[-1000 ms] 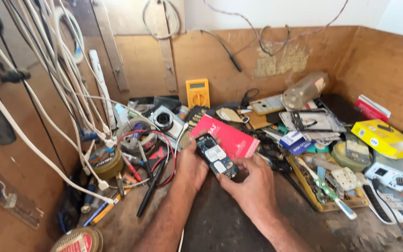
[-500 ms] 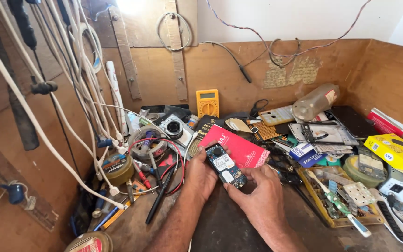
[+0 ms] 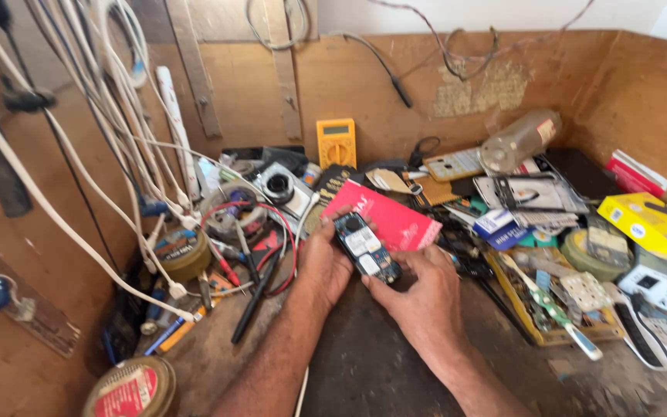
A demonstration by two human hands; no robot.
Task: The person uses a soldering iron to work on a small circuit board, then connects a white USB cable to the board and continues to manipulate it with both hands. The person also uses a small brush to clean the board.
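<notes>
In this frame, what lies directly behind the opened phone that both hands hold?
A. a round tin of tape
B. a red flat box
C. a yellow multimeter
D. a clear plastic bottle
B: the opened phone, held between the left hand and the right hand, sits just in front of the red flat box.

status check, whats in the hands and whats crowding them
Left hand and right hand both gripping opened phone, circuit side up. Red box right behind it. Red and black leads beside left hand.
</notes>
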